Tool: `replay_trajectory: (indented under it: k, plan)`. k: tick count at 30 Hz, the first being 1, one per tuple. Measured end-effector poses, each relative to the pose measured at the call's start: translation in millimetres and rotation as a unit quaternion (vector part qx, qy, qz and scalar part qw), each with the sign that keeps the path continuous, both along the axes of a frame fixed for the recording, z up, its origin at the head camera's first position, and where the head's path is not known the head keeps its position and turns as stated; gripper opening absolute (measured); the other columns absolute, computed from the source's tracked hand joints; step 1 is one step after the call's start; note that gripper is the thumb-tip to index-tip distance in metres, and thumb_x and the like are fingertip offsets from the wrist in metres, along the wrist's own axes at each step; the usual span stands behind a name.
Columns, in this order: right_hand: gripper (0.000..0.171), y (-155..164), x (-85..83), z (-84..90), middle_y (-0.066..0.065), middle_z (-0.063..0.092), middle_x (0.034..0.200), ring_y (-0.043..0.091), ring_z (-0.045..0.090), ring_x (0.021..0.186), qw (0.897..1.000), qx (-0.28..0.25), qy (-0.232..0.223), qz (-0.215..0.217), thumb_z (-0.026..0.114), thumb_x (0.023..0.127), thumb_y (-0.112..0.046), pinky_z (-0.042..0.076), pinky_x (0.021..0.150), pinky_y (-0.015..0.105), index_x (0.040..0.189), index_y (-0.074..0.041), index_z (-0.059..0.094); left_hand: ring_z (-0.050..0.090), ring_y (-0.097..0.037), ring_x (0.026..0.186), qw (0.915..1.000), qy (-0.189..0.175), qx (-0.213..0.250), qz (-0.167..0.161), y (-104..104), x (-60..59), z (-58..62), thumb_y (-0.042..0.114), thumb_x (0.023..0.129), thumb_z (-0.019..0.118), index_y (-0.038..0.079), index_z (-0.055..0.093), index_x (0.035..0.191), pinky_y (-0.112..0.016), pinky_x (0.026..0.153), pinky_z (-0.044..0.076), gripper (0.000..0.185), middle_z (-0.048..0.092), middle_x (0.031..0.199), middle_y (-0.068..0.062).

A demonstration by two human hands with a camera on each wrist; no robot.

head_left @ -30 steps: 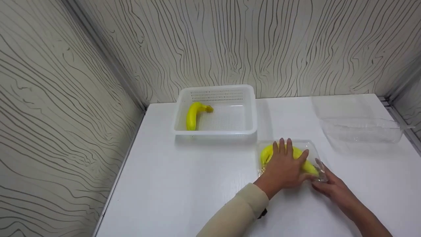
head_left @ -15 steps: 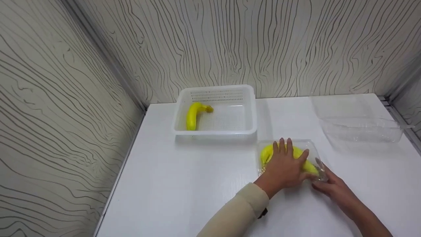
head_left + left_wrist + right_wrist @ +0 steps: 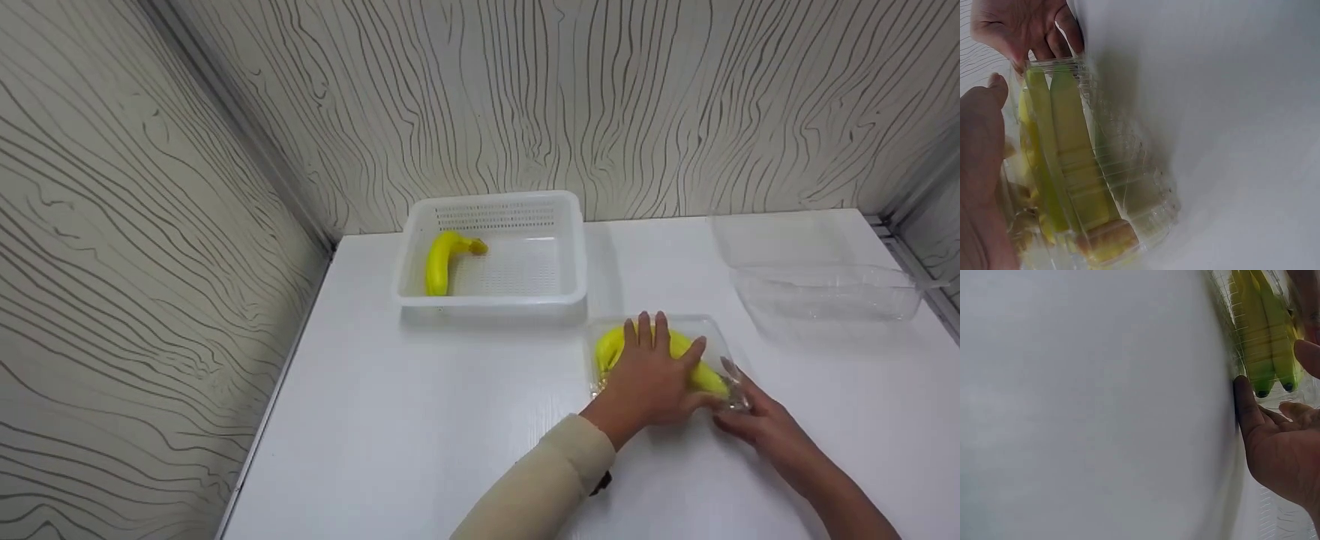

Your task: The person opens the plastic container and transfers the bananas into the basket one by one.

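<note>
Nothing has shifted over the last second: the left hand [image 3: 651, 379] stays flat, fingers straight, on the clear clamshell box [image 3: 705, 330] of bananas [image 3: 694, 375], while the right hand [image 3: 757, 424] still pinches its near corner.

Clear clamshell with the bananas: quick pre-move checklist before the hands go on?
1. Left hand flat on the clear clamshell, fingers straight: ok.
2. Right hand at the box's near right corner, fingers at its edge: ok.
3. Bananas inside the box, lying lengthwise under the lid: ok.
4. Lid fully snapped along its edge: cannot tell, the plastic is clear and the hands cover the corner.
5. Box flat on the white table, apart from the white basket: ok.
6. The second clear container at the far right stands apart from both hands: ok.
</note>
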State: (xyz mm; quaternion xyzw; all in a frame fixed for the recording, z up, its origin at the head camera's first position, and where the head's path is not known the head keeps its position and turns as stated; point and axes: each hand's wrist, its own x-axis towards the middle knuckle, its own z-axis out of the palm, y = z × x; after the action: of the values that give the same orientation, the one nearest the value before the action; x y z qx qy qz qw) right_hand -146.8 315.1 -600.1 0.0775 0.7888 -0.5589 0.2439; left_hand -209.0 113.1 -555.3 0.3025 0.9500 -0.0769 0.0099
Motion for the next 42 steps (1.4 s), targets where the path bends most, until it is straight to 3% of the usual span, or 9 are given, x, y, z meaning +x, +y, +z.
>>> replay_trajectory:
  k: [3, 6, 8, 12, 25, 35, 42]
  plan:
    - [0.096, 0, 0.5, -0.4, 0.02, -0.005, 0.18, 0.052, 0.006, 0.165, 1.0, 0.02, 0.011, 0.006, 0.061, 0.106, -0.044, 0.049, 0.115, 0.029, 0.172, -0.029, -0.007, 0.033, -0.038, 0.163, 0.9999, -0.006, 0.005, 0.014, 4, 0.3, 0.7, 0.095, 0.09, 0.024, 0.05, 0.024, 0.167, -0.055, 0.133, 0.029, 0.089, 0.032, 0.176, -0.012]
    - [0.097, -2, 1.7, -1.4, 0.019, -0.004, 0.18, 0.055, 0.002, 0.164, 0.999, 0.037, 0.027, 0.012, 0.063, 0.105, -0.045, 0.033, 0.127, 0.061, 0.172, -0.029, -0.005, 0.033, -0.04, 0.163, 0.9992, -0.009, 0.0, 0.038, 11, 3.1, 1.8, 0.1, 0.085, 0.023, 0.049, 0.021, 0.168, -0.059, 0.131, 0.029, 0.097, 0.032, 0.176, -0.012]
    - [0.097, -3, 2.0, -1.9, 0.02, -0.004, 0.18, 0.056, 0.0, 0.164, 0.998, 0.042, 0.035, 0.014, 0.063, 0.105, -0.046, 0.022, 0.126, 0.072, 0.172, -0.029, -0.005, 0.033, -0.041, 0.163, 0.9985, -0.005, -0.01, 0.054, 16, 5.1, 2.5, 0.103, 0.082, 0.02, 0.048, 0.017, 0.169, -0.062, 0.13, 0.029, 0.103, 0.032, 0.176, -0.012]
    - [0.097, -6, 2.3, -2.1, 0.021, -0.004, 0.18, 0.057, -0.001, 0.164, 0.998, 0.047, 0.038, 0.015, 0.063, 0.106, -0.047, 0.018, 0.125, 0.076, 0.172, -0.032, -0.006, 0.031, -0.041, 0.163, 0.9969, 0.001, -0.025, 0.074, 20, 7.2, 2.7, 0.105, 0.079, 0.017, 0.049, 0.009, 0.17, -0.063, 0.131, 0.027, 0.107, 0.031, 0.176, -0.011]
    - [0.097, -1, 2.6, -0.4, 0.019, -0.006, 0.18, 0.058, -0.003, 0.163, 0.999, 0.042, 0.028, 0.009, 0.061, 0.106, -0.048, 0.015, 0.124, 0.078, 0.171, -0.031, -0.009, 0.032, -0.041, 0.163, 0.9981, -0.008, -0.023, 0.057, 25, 5.1, 6.2, 0.102, 0.084, 0.015, 0.049, 0.013, 0.169, -0.062, 0.131, 0.027, 0.1, 0.031, 0.176, -0.012]
    - [0.095, 0, 0.2, -0.9, 0.021, -0.005, 0.18, 0.056, 0.008, 0.164, 0.998, 0.054, 0.029, 0.02, 0.059, 0.107, -0.048, 0.035, 0.124, 0.058, 0.171, -0.027, -0.009, 0.032, -0.04, 0.163, 0.9978, -0.016, -0.026, 0.059, 27, 3.8, 4.7, 0.101, 0.084, 0.014, 0.05, 0.014, 0.169, -0.06, 0.132, 0.026, 0.099, 0.031, 0.176, -0.013]
    - [0.095, -1, -0.1, 0.3, 0.02, -0.008, 0.179, 0.056, 0.004, 0.163, 0.998, 0.046, 0.028, 0.022, 0.058, 0.108, -0.048, 0.029, 0.126, 0.065, 0.17, -0.026, -0.01, 0.029, -0.04, 0.165, 0.9978, -0.022, -0.024, 0.057, 25, 4.2, 6.4, 0.1, 0.085, 0.013, 0.05, 0.014, 0.169, -0.059, 0.133, 0.025, 0.098, 0.03, 0.177, -0.013]
